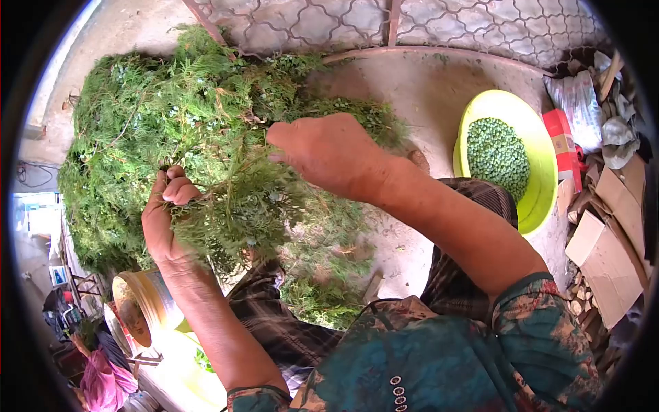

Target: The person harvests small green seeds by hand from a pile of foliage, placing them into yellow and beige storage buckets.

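Note:
A leafy evergreen branch [237,213] with feathery green sprays hangs in front of my lap. My left hand [168,206] is closed around its stem end, at the left of the view. Over the branch's upper right side is my right hand [329,152], its fingers curled into a pinch; what lies between the fingertips is hidden. Behind both hands rises a big heap of cut evergreen branches [123,130], dotted with small pale green cones. To the right, a yellow-green basin [546,180] holds many small round green cones [495,154].
Loose sprigs [319,299] lie on the floor between my knees. At the lower left stand a dirty bucket [134,309] and a pink bag [103,381]. Flattened cardboard [607,264] and a red box [563,147] are beyond the basin. A metal lattice [480,27] borders the back.

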